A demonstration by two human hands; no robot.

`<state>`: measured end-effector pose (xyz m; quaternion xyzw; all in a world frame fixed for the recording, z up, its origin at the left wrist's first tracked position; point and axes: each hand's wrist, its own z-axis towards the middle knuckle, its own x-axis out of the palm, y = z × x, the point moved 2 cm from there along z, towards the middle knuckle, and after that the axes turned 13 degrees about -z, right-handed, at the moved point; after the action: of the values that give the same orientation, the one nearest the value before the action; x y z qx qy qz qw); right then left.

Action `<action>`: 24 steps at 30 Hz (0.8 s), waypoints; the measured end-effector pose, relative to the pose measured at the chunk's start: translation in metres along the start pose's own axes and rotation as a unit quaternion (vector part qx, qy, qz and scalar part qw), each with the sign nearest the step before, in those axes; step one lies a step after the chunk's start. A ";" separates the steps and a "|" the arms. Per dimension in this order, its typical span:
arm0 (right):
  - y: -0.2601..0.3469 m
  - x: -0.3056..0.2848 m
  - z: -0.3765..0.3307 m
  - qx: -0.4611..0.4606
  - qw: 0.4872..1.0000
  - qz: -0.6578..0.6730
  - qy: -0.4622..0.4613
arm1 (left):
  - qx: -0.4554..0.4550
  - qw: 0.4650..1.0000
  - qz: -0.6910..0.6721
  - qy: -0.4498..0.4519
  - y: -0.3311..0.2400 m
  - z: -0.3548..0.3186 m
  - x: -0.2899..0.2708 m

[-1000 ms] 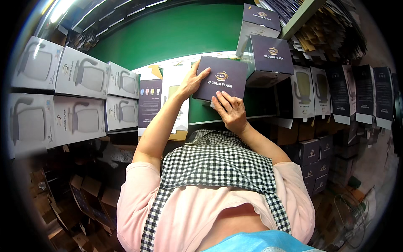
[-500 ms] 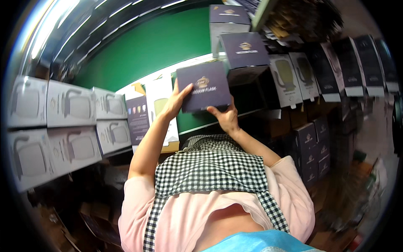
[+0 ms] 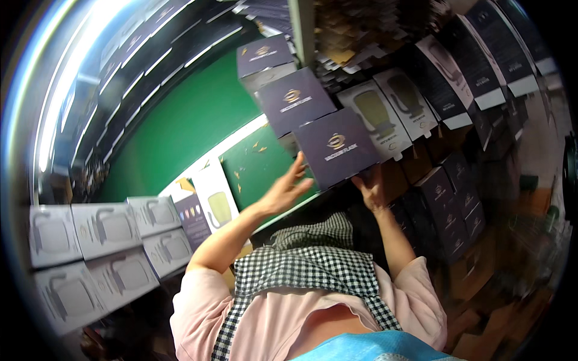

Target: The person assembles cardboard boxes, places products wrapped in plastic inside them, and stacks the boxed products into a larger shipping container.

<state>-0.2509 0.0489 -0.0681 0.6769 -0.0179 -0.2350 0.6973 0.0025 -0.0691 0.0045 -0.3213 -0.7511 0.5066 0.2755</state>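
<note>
Purple box [image 3: 344, 147] with a gold emblem on its face sits high in the view, tilted, held up between both hands against a stack of like boxes. The left hand [image 3: 284, 189] presses its spread fingers [image 3: 299, 165] against the box's lower left edge — an open, flat grip, palm toward the cardboard rather than wrapped around it. The right hand [image 3: 370, 188] supports the box from beneath at its lower right corner; its fingers go under the box, so how far that grip closes cannot be told, though it clearly bears on the box.

Just above and to the left, touching or nearly touching the held one, a second purple box [image 3: 293, 102] of the same kind rests, and a third purple box [image 3: 264, 60] sits above that, forming a slanted column. To the right stand white boxes with a jug picture [image 3: 385, 117] and further dark boxes [image 3: 448, 198] stacked lower on the right. Behind the hands lies a green surface [image 3: 180, 132]. At the left edge, grey-white boxes [image 3: 102, 234] with a kettle outline are stacked in rows. Both forearms rise from the lower edge, over a checked apron [image 3: 307, 271] and pink sleeves [image 3: 192, 307].
</note>
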 end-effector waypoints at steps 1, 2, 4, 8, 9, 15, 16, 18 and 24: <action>-0.008 0.008 -0.005 -0.004 0.999 0.013 -0.046 | 0.073 0.997 0.034 0.013 0.000 0.012 -0.039; -0.005 0.017 -0.017 0.003 0.994 0.023 -0.104 | 0.048 0.995 0.058 -0.061 -0.001 0.026 -0.091; -0.001 0.043 -0.042 0.085 0.983 0.076 -0.143 | 0.106 0.968 0.021 -0.224 -0.028 0.054 -0.199; 0.006 0.108 -0.044 0.286 0.897 0.324 -0.093 | 0.032 0.896 -0.225 -0.381 -0.038 0.074 -0.402; 0.008 0.083 -0.083 0.300 0.894 0.301 -0.142 | 0.030 0.906 -0.207 -0.367 -0.028 0.094 -0.358; 0.054 0.082 -0.081 0.295 0.927 0.156 -0.170 | 0.135 0.966 -0.143 -0.168 -0.019 0.124 -0.338; 0.036 0.094 -0.083 0.301 0.924 0.158 -0.176 | 0.144 0.959 -0.165 -0.182 -0.022 0.113 -0.337; 0.023 0.103 -0.078 0.332 0.900 0.179 -0.220 | 0.151 0.984 -0.063 -0.072 -0.026 0.093 -0.313; -0.010 0.096 -0.094 0.273 0.955 -0.064 -0.092 | 0.161 0.946 0.064 -0.272 -0.055 -0.015 -0.158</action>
<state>-0.1361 0.1027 -0.1136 0.8166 -0.1023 -0.3268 0.4645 0.1038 -0.1962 0.0474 -0.1701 -0.6835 0.7058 0.0755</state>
